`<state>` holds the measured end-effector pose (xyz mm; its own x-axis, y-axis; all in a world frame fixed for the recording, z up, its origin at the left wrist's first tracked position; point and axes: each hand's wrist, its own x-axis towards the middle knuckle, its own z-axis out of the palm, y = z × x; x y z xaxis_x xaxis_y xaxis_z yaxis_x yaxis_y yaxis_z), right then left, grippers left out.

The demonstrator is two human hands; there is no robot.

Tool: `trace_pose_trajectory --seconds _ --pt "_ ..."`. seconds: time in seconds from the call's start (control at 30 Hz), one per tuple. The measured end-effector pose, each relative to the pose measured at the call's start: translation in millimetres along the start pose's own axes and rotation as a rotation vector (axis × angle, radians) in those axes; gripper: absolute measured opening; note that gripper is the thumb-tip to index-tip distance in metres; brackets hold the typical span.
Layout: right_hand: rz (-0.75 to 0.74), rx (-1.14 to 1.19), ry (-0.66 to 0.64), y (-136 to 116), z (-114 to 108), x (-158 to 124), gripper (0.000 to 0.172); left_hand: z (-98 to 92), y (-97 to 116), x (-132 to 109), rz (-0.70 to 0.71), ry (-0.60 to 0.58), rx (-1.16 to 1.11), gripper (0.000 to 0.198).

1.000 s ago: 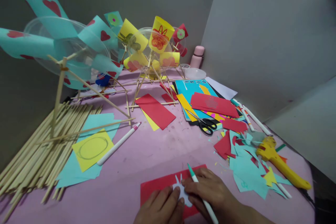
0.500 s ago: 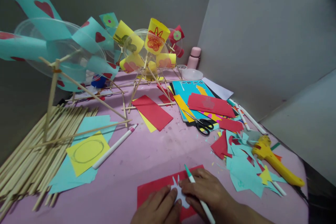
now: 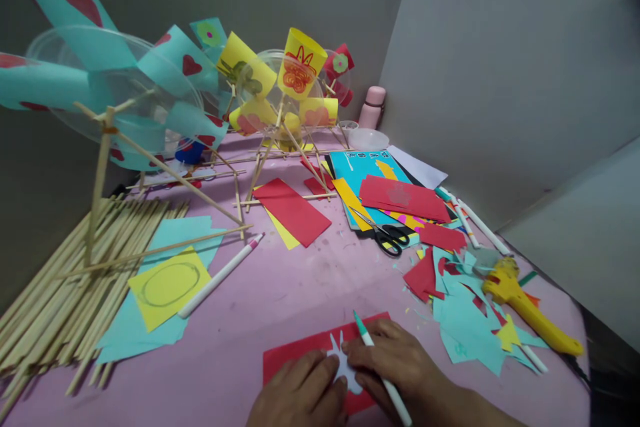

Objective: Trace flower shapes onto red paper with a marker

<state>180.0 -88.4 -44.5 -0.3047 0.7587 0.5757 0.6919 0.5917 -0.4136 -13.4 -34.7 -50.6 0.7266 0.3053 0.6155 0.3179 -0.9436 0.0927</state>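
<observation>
A white paper cutout [image 3: 344,365], shaped like a butterfly with two thin feelers, lies on a red paper rectangle [image 3: 280,359] at the near edge of the table. My left hand [image 3: 303,390] presses on its left side, with thumb and fingertips drawn together at the cutout. From the right, my right hand [image 3: 395,360] touches the cutout's other side with its fingertips. A white marker [image 3: 395,400] rests in that hand, its green end pointing up and away from the paper. My fingers cover parts of the cutout.
Bamboo sticks [image 3: 55,293] and a pink-tipped marker [image 3: 220,277] lie left. Stick-framed pinwheels [image 3: 107,167] stand behind. Scissors [image 3: 390,237] lie by stacked paper; to the right are paper scraps [image 3: 470,323] and a yellow glue gun [image 3: 530,310]. A pink bottle [image 3: 373,107] stands at the back.
The camera view has shifted slightly. Both hands, the cutout and the marker keep nearly the same positions.
</observation>
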Motion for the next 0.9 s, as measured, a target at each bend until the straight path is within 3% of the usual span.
trace_pose_trajectory --seconds 0.67,0.9 --pt "-0.028 -0.023 0.011 -1.1 1.1 0.2 0.018 -1.8 -3.0 2.9 -0.005 -0.051 -0.015 0.042" --pt "0.048 -0.01 0.029 -1.0 -3.9 -0.4 0.023 -2.1 -1.8 1.3 -0.007 -0.044 -0.045 0.037"
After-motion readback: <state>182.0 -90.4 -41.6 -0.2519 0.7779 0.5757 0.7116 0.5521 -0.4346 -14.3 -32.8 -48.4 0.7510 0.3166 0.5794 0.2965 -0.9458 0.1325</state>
